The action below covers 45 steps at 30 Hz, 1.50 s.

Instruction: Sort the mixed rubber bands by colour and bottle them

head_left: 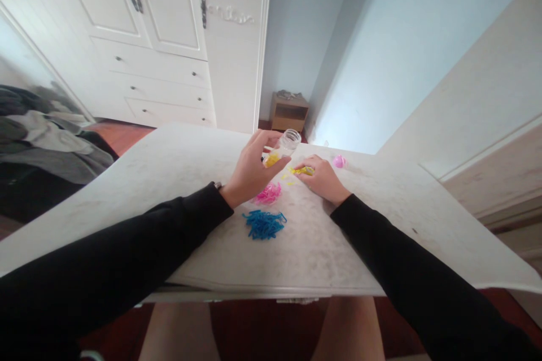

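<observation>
My left hand (254,166) is wrapped round a small clear jar (290,141), tilted with its open mouth up and to the right. Yellow pieces lie inside its lower end. Just right of the jar, my right hand (317,175) is closed with its fingertips on a bunch of thin yellow strips (302,170) at the tabletop. A few loose yellow strips lie beside those fingers. Below my left hand sits a pile of pink strips (269,194), partly hidden by the hand. Nearer to me is a pile of blue strips (265,224).
A round pink object (339,161) stands on the white table (313,254) to the right of my right hand. Beyond the table are a white wardrobe (169,79) and a small wooden cabinet (289,113). Clothes (42,141) are heaped at the left.
</observation>
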### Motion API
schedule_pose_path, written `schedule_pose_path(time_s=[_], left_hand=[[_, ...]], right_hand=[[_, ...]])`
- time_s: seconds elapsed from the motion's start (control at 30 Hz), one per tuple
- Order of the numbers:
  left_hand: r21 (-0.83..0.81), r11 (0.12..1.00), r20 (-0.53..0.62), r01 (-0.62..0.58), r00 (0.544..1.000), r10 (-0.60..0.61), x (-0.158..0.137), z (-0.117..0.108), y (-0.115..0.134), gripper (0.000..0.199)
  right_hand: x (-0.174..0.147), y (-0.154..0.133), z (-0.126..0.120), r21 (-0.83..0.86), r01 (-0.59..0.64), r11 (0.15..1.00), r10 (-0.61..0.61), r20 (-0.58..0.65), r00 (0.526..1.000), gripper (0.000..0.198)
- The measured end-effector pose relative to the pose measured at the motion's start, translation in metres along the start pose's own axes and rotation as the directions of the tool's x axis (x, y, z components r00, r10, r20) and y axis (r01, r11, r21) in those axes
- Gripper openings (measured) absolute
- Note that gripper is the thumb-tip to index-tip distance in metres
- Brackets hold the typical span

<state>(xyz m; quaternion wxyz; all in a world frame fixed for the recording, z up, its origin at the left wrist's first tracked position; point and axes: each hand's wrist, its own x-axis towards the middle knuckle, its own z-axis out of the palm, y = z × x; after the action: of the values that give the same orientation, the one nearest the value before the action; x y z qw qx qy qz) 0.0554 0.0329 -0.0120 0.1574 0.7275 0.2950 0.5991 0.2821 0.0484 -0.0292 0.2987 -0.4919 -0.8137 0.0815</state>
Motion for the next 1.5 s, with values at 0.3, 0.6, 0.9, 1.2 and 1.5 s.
schedule_pose_path(time_s=[0.3, 0.6, 0.9, 1.2, 1.5], left_hand=[[0.124, 0.992, 0.040, 0.009, 0.999, -0.014, 0.003, -0.006, -0.007, 0.038], [0.186, 0.982, 0.184, 0.029, 0.981, -0.064, -0.002, -0.005, -0.013, 0.038], [0.207, 0.978, 0.281, -0.024, 0.959, -0.036, -0.005, -0.006, -0.006, 0.038], [0.195, 0.978, 0.326, -0.073, 0.945, 0.006, -0.006, -0.006, 0.001, 0.039], [0.189, 0.979, 0.314, -0.077, 0.949, 0.014, -0.006, -0.006, 0.000, 0.038]], right_hand=[[-0.007, 0.008, -0.016, 0.257, -0.066, 0.964, 0.112, -0.168, 0.979, 0.009], [-0.010, -0.001, -0.026, 0.626, -0.077, 0.776, 0.263, -0.211, 0.942, 0.040], [-0.017, -0.018, -0.021, 0.562, -0.007, 0.827, 0.155, -0.216, 0.964, 0.021], [-0.022, -0.025, -0.019, 0.441, 0.050, 0.896, 0.069, -0.250, 0.966, 0.013], [-0.021, -0.029, -0.026, 0.317, 0.179, 0.931, -0.123, -0.188, 0.974, 0.019]])
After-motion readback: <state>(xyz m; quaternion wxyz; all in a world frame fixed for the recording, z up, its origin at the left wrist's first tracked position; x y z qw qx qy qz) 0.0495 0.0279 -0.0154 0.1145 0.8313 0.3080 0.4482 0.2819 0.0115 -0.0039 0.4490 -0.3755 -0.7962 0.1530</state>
